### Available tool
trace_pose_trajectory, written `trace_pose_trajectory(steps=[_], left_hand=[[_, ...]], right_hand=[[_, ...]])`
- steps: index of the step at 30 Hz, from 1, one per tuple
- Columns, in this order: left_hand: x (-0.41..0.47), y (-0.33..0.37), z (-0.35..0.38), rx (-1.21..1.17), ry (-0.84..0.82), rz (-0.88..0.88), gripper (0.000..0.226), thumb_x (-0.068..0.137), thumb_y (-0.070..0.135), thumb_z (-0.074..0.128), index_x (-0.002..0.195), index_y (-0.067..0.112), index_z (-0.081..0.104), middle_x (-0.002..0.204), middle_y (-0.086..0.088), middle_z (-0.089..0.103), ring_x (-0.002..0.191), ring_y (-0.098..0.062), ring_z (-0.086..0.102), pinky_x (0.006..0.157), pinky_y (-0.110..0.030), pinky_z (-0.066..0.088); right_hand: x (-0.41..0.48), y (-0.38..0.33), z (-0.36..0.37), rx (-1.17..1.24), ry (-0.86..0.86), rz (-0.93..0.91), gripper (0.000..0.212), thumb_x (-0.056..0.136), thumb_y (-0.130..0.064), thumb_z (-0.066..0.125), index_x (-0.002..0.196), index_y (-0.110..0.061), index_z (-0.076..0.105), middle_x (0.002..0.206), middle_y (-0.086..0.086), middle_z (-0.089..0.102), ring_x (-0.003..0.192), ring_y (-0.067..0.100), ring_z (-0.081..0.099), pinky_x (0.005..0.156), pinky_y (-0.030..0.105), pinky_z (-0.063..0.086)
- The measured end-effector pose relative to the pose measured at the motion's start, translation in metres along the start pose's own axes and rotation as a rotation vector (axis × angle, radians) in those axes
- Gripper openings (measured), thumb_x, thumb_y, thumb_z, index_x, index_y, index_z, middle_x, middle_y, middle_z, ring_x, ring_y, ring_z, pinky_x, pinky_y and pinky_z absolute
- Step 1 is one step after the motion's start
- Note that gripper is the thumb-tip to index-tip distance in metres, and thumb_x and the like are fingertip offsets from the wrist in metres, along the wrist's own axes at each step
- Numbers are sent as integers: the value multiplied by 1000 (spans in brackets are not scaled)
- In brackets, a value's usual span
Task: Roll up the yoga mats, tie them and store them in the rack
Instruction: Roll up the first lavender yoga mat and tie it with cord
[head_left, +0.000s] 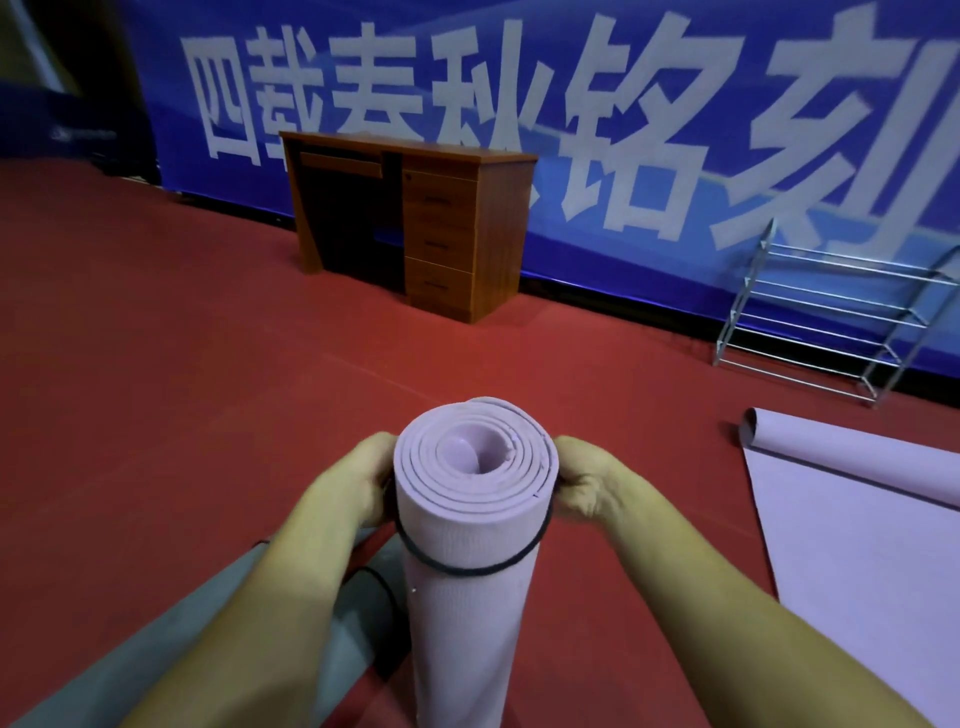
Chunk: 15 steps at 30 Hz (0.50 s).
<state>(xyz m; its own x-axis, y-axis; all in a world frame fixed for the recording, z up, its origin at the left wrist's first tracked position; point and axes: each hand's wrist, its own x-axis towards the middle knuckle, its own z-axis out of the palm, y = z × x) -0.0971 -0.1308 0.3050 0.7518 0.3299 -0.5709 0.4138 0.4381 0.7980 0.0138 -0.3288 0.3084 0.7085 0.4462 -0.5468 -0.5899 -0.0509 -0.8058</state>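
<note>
Standing upright at bottom centre, long axis vertical, rolled mat (467, 634) sits btw left hand (358, 478) & right hand (587, 483), both equally near, each pinching black band (467, 570) looped just below top rim; rack (831, 312) mid-right.

The rolled mat (467, 623) is cut off by the bottom edge; the flat mat (857, 545) by the right.

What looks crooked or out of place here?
The band hangs slanted around the rolled mat, low in front, high by the left hand and right hand. The roll's top layers sit uneven.
</note>
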Motion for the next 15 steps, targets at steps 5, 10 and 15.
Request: trace_pose_trajectory(steps=[5,10,15], left_hand=[[14,-22,-26,-217,-106,32,33,92,11,47,62,21,38,48,7,26,35,-6,21,45,-16,15],[20,-64,-47,93,-160,318,88,54,79,83,123,34,53,72,3,46,62,-12,35,63,-29,25],[28,-123,-52,554,-295,476,121,49,85,79,145,34,26,141,21,45,122,16,52,103,-16,43]], right_hand=[[-12,20,-18,283,-197,-189,30,101,-35,54,84,-14,66,61,-5,29,53,9,21,50,24,21],[2,78,-51,-171,-279,-446,79,76,-72,72,145,-37,56,83,-11,51,72,4,42,70,25,33],[3,137,-56,-394,-300,-503,109,58,-72,87,146,-29,40,143,-21,56,130,-6,54,101,15,45]])
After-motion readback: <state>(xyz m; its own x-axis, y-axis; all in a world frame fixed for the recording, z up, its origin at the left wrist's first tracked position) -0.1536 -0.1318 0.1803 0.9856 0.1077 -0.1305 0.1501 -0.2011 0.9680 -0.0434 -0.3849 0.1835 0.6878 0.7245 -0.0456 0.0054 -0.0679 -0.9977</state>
